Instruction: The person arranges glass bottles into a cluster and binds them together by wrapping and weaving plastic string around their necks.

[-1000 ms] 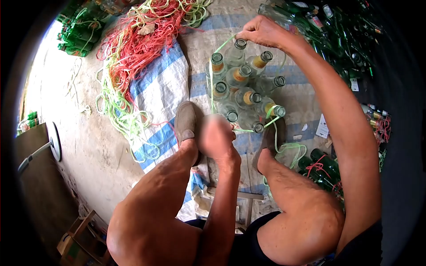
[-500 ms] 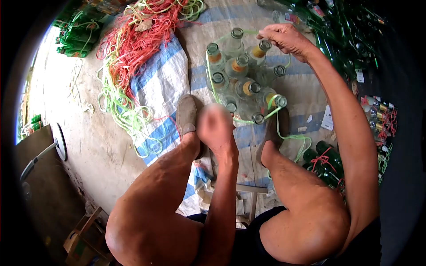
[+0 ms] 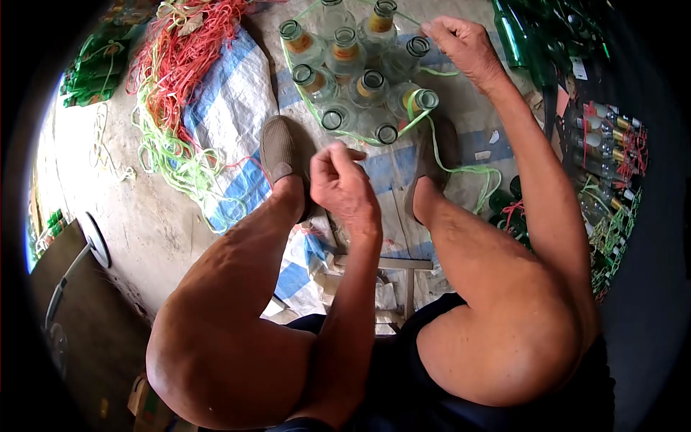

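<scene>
A cluster of clear glass bottles (image 3: pixel 345 54), several with orange-yellow neck labels, stands upright on the sheet before my feet. A light-green plastic string (image 3: pixel 306 101) runs around the cluster, and its tail trails to the right. At the upper right, the fingertips of my right hand (image 3: pixel 471 57) pinch the string where it leaves the far side of the bottles. My left hand (image 3: pixel 344 187) is closed in a loose curl, just in front of the nearest bottles and apart from them. Whatever may be inside its fingers is hidden.
Red and green string (image 3: pixel 191 79) lies in a tangled heap at left. Green bottles (image 3: pixel 518 36) lie at upper right, with tied small bottles (image 3: pixel 612 140) below. My shoes (image 3: pixel 284 147) flank the near bottles on a blue-and-white sheet (image 3: pixel 223 93). A round-based stand (image 3: pixel 93 237) is at left.
The view has shifted, so the bottles appear higher and further left. My right hand has moved rightward from the bottles with the string; my left hand has drawn back slightly from them.
</scene>
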Motion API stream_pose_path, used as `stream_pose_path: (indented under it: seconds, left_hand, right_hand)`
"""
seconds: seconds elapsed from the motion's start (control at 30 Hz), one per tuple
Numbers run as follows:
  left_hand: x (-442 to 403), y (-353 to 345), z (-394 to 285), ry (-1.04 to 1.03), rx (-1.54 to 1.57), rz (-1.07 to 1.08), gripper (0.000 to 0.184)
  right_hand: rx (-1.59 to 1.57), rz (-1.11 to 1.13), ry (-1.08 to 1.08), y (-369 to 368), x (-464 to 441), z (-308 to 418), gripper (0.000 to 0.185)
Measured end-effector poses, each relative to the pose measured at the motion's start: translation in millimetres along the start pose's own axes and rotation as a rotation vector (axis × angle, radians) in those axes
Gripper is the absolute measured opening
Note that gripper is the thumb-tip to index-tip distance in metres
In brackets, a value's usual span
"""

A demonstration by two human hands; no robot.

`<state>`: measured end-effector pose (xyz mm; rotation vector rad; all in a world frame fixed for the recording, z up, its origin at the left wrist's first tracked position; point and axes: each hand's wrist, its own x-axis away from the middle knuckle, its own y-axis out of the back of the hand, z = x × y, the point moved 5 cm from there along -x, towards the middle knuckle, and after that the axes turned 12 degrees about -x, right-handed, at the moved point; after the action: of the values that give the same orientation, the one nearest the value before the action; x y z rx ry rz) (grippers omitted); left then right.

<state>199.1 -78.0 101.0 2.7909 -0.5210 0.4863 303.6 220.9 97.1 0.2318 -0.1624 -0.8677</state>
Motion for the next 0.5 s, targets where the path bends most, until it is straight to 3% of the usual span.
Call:
stream_pose_path:
  seconds: [0.07,0.17,0.27,0.33,0.5]
  left_hand:
    - [17.8,-5.4,9.9,-0.145,-0.201,0.043,0.017]
    - [43.4,-28.7,15.4,-0.252,-0.19,0.169,0.015]
    - [57.9,-49.2,6.5,-0.271,-0.352,0.323,0.034]
    - [63.7,-62.4,3.2,-0.282,-0.283,0.33,0.047]
    - [53.3,-92.5,9.1,-0.486,-0.469,0.298,0.064]
  right_hand:
    - [0.03,-0.045,0.065,-0.8,9.4,-2.2,0.031]
    - [0.03,-0.102,0.083,0.4,24.2,-5.4,0.031]
    - [0.015,-0.129,0.072,2.4,37.8,-7.8,0.028]
    - [0.061,-0.162,0.089,4.0,46.1,-3.1,0.027]
    - [0.051,-0.244,0.121,-2.3,67.2,2.8,0.021]
